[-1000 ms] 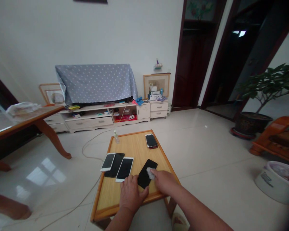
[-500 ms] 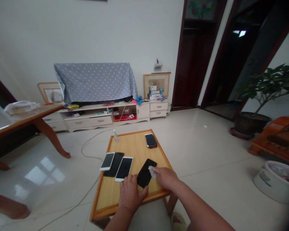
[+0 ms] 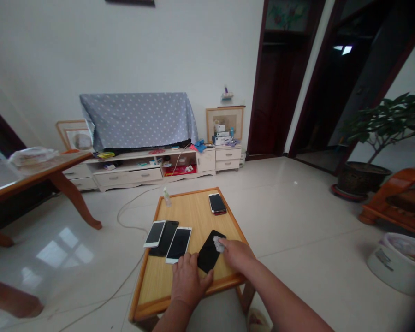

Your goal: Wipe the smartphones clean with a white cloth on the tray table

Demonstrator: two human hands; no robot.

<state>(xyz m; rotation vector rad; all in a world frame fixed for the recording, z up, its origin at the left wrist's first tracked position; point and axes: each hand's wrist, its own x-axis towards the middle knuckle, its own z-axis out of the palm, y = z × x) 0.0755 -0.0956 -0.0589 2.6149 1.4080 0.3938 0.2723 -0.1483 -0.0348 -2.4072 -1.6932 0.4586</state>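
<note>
While touching the black smartphone (image 3: 207, 257) on the table (image 3: 193, 207) with the left hand (image 3: 187, 280), fingers and thumb apart at its near end, has a crumpled white tissue (image 3: 218, 244) pinched in the right hand (image 3: 239, 255) at its right edge! Flanked on the left by 2 white smartphones (image 3: 179, 243) and another black smartphone (image 3: 166, 240).

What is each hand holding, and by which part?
The right hand holds a crumpled tissue by its right side. The left hand is at the near end of the black phone; whether it grips cannot be told.
</note>
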